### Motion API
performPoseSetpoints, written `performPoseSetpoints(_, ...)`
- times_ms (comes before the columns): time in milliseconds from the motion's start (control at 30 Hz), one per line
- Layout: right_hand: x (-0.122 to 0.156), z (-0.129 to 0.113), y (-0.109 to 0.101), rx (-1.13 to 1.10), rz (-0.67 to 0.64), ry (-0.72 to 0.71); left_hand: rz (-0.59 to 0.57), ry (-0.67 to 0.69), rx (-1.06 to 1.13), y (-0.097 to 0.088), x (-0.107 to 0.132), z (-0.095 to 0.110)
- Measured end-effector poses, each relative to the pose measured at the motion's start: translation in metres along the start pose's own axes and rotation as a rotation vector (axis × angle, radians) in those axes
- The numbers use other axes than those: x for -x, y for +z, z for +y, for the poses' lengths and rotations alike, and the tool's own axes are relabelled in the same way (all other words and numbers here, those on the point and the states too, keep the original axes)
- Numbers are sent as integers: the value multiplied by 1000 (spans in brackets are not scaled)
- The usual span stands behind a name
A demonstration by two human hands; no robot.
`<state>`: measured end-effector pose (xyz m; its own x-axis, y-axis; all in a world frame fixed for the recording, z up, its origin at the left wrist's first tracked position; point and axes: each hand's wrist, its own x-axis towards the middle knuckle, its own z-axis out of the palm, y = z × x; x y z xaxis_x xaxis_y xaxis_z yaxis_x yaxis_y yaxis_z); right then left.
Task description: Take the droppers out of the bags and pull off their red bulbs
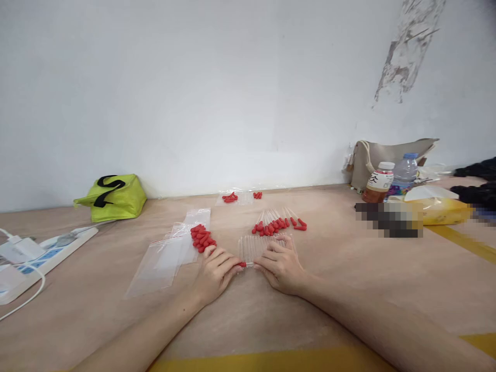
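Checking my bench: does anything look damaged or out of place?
The wall has a peeled patch at upper right, above the beige bag. A few red caps lie apart near the wall.

Probably a small piecework workshop; bare scuffed wall (217, 93), wooden worktable (329, 289), loose red caps (202, 237), clear bags (163, 261)

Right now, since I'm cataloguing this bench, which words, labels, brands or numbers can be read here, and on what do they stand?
Brown-drink bottle: black characters on a white label, too small to read.
Water bottle: label blurred, unreadable.
Power strip: blue markings, too small to read.
Green bag: a black curved shape, not clearly a letter.
Tube with red cap, pinched by left hand and right hand: no print seen.
Nothing can be quoted.
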<state>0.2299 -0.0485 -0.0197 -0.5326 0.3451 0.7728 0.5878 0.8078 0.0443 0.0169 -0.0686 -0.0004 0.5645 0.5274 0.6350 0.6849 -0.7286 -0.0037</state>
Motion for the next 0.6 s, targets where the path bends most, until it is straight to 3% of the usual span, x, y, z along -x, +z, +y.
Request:
performPoseSetpoints(300,6,4,-10,8,9,-47,-38,28,-36,-3,6,-1)
performPoseSetpoints(467,10,26,-19,5,100,174,38,-91,-51,-12,19,-22)
performPoseSetpoints(600,6,26,-18,-58,116,275,17,-162,66,-14,14,-18)
